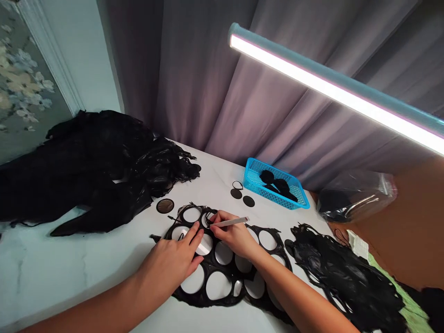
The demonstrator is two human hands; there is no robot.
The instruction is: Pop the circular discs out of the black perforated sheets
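A thin black sheet (212, 264), cut through with several round holes, lies on the white table in front of me. My left hand (173, 256) presses flat on its left part, fingers outstretched. In my right hand (233, 233) is a slim white pen-like tool (231, 222), pinched between the fingers with its tip end down at a hole near the sheet's upper edge. Whether that tip is a blade or a nib is hidden by the fingers. Beyond the sheet lie a dark round disc (165, 206), two more dark discs (249, 201) and a thin ring (237, 185).
At the left sprawls a large heap of black sheer material (100, 157). Another black tangled pile (340, 268) lies at the right, over green cloth (398, 289). A blue basket (247, 178) holds black pieces. Behind it hang curtains (194, 83); a lit tube lamp (333, 92) crosses above.
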